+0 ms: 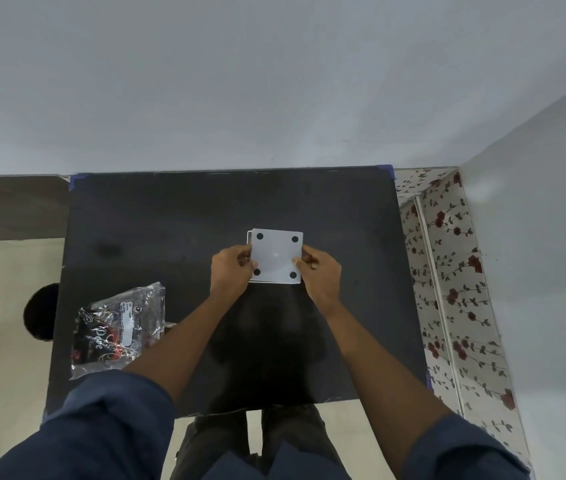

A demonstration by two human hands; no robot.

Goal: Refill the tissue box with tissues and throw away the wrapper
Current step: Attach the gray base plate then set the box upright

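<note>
A white square tissue box (275, 256) lies on the black table (170, 237), its underside up with a black round foot at each corner. My left hand (231, 271) grips its left edge and my right hand (321, 273) grips its right edge. The bottom panel looks slightly shifted over the box body. A clear plastic wrapper (118, 329) with black, red and white print lies crumpled at the table's front left, apart from both hands. I cannot see tissues inside the box.
A grey wall rises right behind the table's far edge. A floral-patterned panel (447, 271) runs along the right side. A dark round object (40, 311) sits on the pale floor to the left of the table.
</note>
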